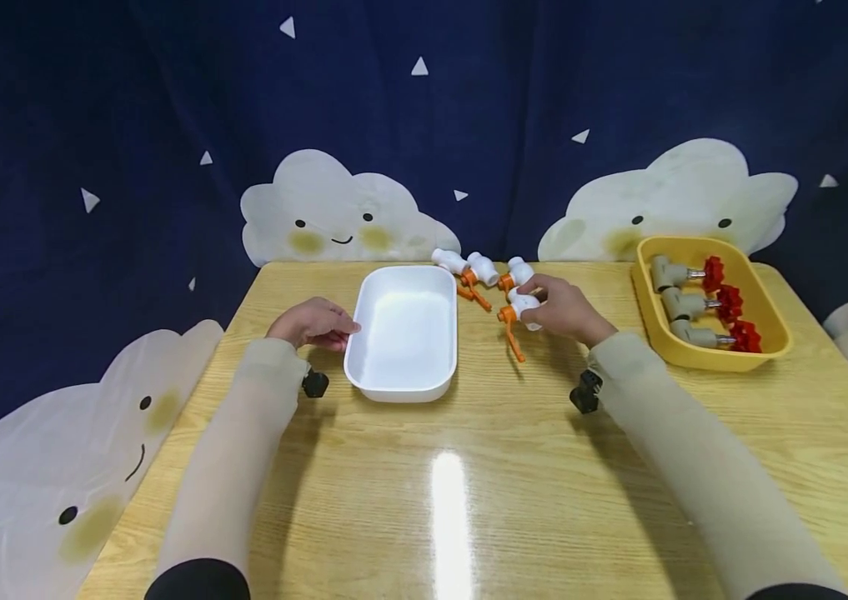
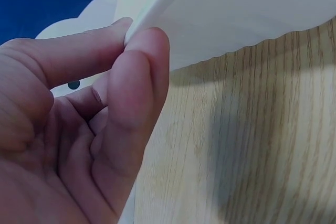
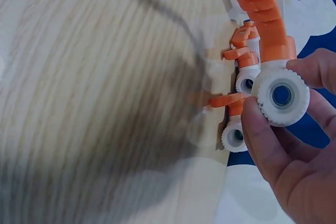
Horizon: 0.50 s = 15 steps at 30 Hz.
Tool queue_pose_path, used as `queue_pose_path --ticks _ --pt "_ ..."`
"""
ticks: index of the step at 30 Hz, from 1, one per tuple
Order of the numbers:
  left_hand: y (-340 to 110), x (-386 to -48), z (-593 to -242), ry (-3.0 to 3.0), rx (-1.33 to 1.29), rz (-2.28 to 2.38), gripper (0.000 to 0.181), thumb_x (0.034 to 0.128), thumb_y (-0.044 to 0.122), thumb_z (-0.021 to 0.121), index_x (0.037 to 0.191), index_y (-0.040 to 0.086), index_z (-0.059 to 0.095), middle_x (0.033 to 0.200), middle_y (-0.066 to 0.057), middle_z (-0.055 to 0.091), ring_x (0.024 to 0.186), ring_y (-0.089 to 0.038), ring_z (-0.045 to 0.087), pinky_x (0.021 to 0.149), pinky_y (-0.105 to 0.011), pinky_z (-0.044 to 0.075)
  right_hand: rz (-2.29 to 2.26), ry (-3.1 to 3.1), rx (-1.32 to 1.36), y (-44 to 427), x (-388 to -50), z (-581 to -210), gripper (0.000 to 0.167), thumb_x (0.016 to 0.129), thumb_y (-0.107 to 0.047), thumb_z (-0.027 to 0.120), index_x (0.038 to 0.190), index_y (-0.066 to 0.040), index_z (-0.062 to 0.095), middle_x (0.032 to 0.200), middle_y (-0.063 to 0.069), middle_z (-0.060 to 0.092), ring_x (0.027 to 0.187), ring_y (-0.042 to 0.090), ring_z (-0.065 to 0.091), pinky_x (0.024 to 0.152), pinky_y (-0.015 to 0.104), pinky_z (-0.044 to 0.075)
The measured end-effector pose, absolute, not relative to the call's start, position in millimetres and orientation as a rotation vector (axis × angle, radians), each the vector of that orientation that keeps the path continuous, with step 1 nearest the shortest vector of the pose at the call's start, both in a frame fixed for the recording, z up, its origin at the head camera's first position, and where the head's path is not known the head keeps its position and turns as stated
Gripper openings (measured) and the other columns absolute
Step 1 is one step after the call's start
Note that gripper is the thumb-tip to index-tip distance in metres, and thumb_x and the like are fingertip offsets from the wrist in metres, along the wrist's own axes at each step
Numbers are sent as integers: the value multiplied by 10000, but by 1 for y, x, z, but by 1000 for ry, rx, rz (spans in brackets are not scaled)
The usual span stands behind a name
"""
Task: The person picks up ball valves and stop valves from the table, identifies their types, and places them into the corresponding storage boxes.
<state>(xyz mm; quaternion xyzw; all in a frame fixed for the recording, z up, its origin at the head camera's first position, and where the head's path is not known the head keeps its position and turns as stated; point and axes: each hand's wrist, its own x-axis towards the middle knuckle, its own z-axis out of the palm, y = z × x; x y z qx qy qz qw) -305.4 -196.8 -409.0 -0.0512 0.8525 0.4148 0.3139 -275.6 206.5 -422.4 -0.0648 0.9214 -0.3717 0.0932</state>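
Observation:
My left hand (image 1: 318, 323) pinches the left rim of a white plastic tub (image 1: 403, 333) between thumb and fingers; the left wrist view shows that grip on the tub wall (image 2: 247, 14) close up. In my right hand (image 1: 564, 310) is a white ball valve (image 3: 281, 97) with an orange lever handle (image 3: 268, 19), held between thumb and fingers above the table. Behind it, near the table's back edge, lie several more white ball valves (image 1: 482, 268) with orange handles. Nothing lies inside the tub.
At the right stands a yellow tub (image 1: 716, 358) with three grey valves (image 1: 686, 304) that have red handwheels. The wooden table (image 1: 363, 500) ends at a dark blue curtain (image 1: 469, 100) printed with clouds and triangles.

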Motion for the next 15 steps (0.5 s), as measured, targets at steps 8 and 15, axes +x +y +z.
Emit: queue_pose_path --ticks 8,15 --pt "-193 -305 -407 2256 -148 1064 164 958 204 659 905 49 643 668 20 649 588 -74 620 647 -214 547 -1054 2763 -239 199 -282 -413 377 851 -142 671 1215 -77 593 1321 203 590 1128 339 577 794 331 515" --pt "-194 -305 -405 2255 -163 1059 160 957 202 661 901 52 655 669 16 651 594 -79 622 664 -224 550 -1027 2808 -296 188 -288 -404 390 830 -139 668 1211 -79 610 1272 204 621 1098 331 585 853 391 497"
